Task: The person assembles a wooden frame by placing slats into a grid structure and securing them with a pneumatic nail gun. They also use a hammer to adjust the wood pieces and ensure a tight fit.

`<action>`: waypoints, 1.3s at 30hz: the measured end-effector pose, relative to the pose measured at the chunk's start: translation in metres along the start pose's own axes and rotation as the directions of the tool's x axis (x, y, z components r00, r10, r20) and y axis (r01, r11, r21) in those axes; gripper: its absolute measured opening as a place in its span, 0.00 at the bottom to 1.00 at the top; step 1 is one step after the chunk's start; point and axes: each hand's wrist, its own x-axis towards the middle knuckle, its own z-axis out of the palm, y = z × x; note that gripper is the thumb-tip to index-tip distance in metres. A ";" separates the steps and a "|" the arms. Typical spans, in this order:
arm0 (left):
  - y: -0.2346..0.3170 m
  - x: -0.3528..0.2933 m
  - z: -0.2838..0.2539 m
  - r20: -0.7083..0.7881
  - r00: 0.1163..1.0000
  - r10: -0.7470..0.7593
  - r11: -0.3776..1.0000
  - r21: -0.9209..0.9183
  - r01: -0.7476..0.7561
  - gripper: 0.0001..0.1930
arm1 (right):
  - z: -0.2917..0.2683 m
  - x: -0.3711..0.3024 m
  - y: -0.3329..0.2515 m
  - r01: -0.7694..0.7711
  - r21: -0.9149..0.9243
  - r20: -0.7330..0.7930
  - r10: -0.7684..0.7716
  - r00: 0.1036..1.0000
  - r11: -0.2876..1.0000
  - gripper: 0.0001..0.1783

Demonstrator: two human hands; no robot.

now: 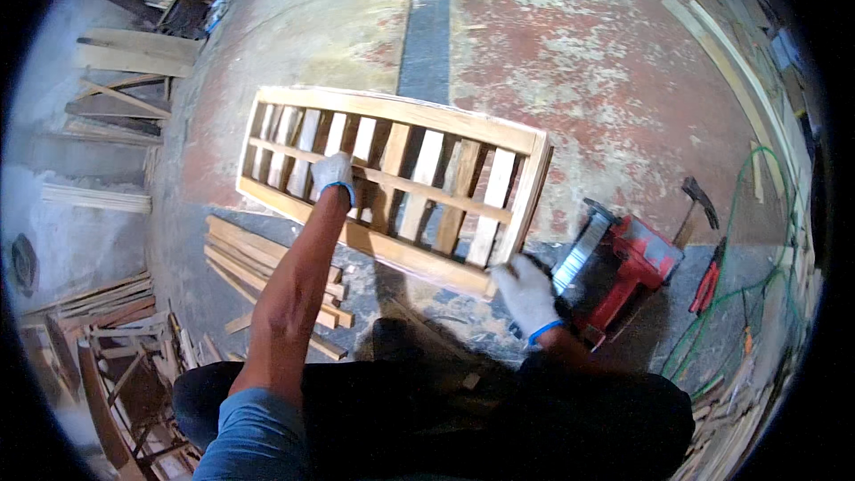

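Note:
A slatted wooden frame (405, 110), made of pale boards with a thin rail along its middle, is in front of me, slanting down to the right. My left hand (333, 175), in a white glove with a blue cuff, is closed around the middle rail. My right hand (527, 294), gloved the same way, is at the frame's near right corner with its fingertips against the wood; its grip is partly hidden. Just right of that hand lies a red nail gun (634, 258) with a round magazine.
Beyond the nail gun are a hammer (702, 202) and red-handled pliers (706, 285). A green hose (684, 347) loops along the right. Loose wood strips (258, 254) lie at the near left. More boards (134, 53) lean by the left wall, and long planks (726, 49) lie far right.

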 end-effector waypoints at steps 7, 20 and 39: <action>0.173 -0.041 0.009 0.424 0.579 0.696 0.185 0.674 -0.716 0.22 | 0.074 -0.045 -0.005 0.288 0.075 0.401 -0.294 0.868 0.955 0.32; 0.210 -0.264 0.108 0.558 0.513 0.652 0.560 0.102 -0.822 0.34 | -0.097 -0.069 0.091 0.062 0.191 -0.220 -0.018 0.975 0.980 0.13; 0.105 -0.244 0.014 0.823 0.432 0.369 0.332 0.317 -0.888 0.49 | -0.153 -0.027 0.121 0.033 0.943 -0.144 0.317 0.937 0.330 0.12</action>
